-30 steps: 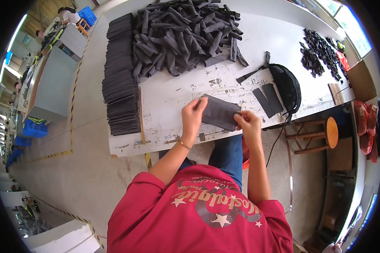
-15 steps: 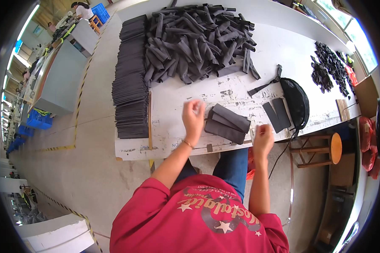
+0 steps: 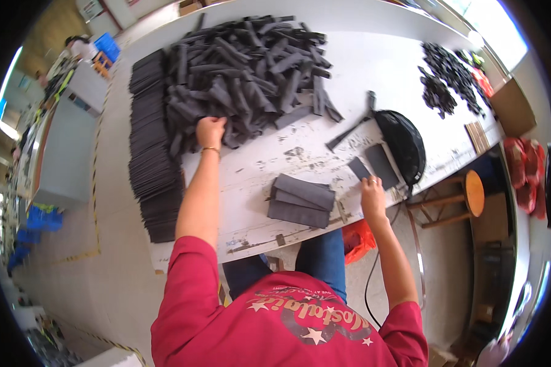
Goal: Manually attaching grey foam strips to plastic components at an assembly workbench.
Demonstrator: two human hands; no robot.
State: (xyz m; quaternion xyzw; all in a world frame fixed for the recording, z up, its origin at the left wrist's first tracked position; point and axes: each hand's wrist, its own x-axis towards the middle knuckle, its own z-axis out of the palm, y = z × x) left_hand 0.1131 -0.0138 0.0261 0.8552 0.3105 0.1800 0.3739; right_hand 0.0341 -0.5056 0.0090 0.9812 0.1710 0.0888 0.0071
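My left hand (image 3: pixel 210 131) reaches far across the white table (image 3: pixel 373 73) and rests on the near edge of a big heap of dark grey fabric strips (image 3: pixel 251 73), fingers curled into it. My right hand (image 3: pixel 371 193) lies near the table's front edge, next to small flat dark pieces (image 3: pixel 373 165); whether it grips one I cannot tell. Between the hands sits a small stack of folded dark grey pieces (image 3: pixel 302 200), untouched.
A long row of stacked flat dark sheets (image 3: pixel 150 147) runs along the table's left side. A black domed device (image 3: pixel 403 144) with a cable stands at the right, a pile of small black parts (image 3: pixel 447 76) behind it. A round wooden stool (image 3: pixel 465 194) stands beside the table.
Both hands let go of the folded grey pieces, which now lie on the table. My left hand moved away to the strip heap; my right hand moved right toward the small flat pieces.
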